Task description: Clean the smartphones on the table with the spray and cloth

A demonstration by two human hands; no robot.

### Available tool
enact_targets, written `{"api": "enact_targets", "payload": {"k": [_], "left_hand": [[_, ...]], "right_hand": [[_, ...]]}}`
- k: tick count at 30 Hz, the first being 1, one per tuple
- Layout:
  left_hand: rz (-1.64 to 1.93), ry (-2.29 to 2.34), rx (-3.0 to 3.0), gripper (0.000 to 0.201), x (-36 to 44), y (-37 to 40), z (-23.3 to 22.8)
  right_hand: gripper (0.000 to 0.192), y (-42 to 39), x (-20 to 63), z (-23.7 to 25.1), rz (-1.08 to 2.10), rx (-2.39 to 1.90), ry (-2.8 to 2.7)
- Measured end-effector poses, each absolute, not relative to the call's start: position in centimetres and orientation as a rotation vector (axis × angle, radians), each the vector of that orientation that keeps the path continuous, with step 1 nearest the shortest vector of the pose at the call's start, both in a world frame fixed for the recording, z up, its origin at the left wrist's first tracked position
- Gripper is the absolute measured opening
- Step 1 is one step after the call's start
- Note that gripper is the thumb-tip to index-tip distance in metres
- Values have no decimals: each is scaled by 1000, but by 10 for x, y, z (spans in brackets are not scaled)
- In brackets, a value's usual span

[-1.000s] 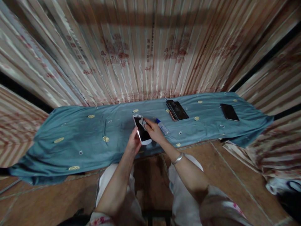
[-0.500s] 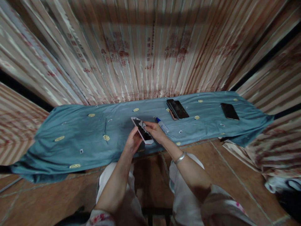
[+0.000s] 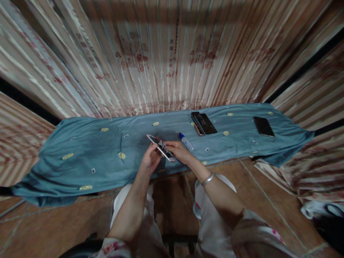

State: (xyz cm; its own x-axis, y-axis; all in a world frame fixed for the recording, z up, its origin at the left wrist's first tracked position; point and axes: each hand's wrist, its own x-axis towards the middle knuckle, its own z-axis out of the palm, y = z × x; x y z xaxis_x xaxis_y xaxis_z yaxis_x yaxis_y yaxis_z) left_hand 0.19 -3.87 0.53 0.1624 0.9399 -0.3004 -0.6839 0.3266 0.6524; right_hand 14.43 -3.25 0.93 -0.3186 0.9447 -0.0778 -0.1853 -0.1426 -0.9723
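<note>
A white-edged smartphone (image 3: 161,147) is held tilted above the blue cloth, its dark screen facing up. My left hand (image 3: 151,157) is closed round its near left edge, with the thumb at the rim. My right hand (image 3: 177,149) is pressed against the right part of the screen, its fingers drawn together. Under those fingertips shows a crumpled-looking grey patch; whether it is a cloth or a reflection I cannot tell. Just right of my right hand lies a clear bottle with a blue cap (image 3: 186,141).
A long blue cloth (image 3: 107,165) with yellow motifs covers the low table. Dark phones (image 3: 206,124) lie close together behind the bottle, beside a thin reddish item. Another dark phone (image 3: 263,126) lies far right. Striped curtains (image 3: 150,71) surround the table.
The phone has tipped further, so its screen looks narrower and its edge shows more. Both hands stay on it, with only slight shifts.
</note>
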Motion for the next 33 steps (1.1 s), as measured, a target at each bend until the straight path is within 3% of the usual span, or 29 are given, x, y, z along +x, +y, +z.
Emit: {"api": "enact_targets", "payload": {"k": [13, 24, 33], "left_hand": [[1269, 797, 506, 36, -14, -33, 14], [1374, 868, 577, 55, -3, -30, 9], [1467, 892, 510, 46, -5, -23, 0]], "right_hand": [[23, -40, 167, 2, 1624, -1035, -1340], [33, -35, 172, -7, 1151, -1264, -1855], [38, -43, 172, 0, 1062, -1286, -1857]]}}
